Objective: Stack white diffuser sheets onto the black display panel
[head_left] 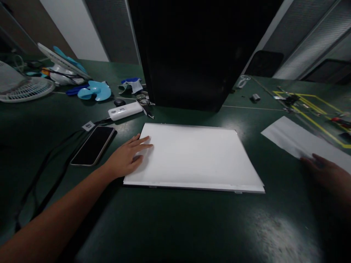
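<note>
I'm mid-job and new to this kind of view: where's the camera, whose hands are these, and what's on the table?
There's no machine here: one camera, worn on a person's head, looks forward and down at their bare hands. The left hand rests on the left edge of a flat white panel, lying on a dark green table. The right hand holds a white sheet, apart from the panel. Toward the left lie a phone, a slim white device and blue fan blades. Beyond the panel stands a large black object.
</note>
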The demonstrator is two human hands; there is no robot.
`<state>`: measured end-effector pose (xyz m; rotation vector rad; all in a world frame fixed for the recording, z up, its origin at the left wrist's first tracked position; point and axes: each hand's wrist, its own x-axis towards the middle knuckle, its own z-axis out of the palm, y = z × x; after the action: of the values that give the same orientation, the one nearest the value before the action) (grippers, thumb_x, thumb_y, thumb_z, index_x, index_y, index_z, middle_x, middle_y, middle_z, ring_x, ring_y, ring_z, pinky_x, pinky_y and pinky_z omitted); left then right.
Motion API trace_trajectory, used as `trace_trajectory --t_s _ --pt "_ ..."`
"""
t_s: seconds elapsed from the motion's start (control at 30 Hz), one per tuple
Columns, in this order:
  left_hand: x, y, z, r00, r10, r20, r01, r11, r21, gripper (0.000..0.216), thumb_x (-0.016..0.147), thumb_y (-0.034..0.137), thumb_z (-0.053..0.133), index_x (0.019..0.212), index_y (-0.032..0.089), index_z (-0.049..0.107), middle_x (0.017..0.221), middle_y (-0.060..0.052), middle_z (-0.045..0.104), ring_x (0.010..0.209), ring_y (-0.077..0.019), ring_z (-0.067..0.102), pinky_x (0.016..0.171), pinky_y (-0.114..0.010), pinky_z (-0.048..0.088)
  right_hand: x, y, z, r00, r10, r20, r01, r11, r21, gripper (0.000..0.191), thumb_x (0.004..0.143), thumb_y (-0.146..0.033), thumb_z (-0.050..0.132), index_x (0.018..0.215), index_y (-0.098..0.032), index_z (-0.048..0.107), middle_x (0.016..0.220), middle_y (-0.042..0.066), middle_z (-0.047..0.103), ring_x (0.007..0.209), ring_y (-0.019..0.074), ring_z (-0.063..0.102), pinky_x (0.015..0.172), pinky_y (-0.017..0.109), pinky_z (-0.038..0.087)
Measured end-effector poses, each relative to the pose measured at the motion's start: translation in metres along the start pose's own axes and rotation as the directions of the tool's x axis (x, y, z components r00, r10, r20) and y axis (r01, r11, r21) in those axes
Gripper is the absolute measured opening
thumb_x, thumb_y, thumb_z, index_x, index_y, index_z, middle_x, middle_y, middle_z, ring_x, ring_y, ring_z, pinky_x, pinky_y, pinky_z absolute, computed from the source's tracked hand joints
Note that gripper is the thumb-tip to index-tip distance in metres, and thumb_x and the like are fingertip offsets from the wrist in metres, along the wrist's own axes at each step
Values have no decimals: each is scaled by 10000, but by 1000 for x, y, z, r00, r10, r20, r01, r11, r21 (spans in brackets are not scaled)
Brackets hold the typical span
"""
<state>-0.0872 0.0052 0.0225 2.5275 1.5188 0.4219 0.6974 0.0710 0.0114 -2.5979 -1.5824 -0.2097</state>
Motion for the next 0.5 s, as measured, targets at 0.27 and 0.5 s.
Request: trace_trajectory --t_s 0.27,0.5 --pt "1 4 -2 1000 -6 -24 6 1000 20 485 930 339 510 1365 208 683 1632 -79 478 1543 -371 371 1230 -605 366 -30 -36 -25 993 113 25 -112 993 -22 705 977 -614 481 1449 -120 656 1127 322 708 857 341 679 672 433 359" --pt "1 -1 4 999 -7 -54 7 1000 10 445 978 457 538 1303 210 715 1602 -102 515 1521 -386 406 1217 -616 380 -107 -135 -69 984 -161 -72 167 982 87 780 1020 -693 318 1511 -149 586 1030 227 750 808 319 690 715 410 460"
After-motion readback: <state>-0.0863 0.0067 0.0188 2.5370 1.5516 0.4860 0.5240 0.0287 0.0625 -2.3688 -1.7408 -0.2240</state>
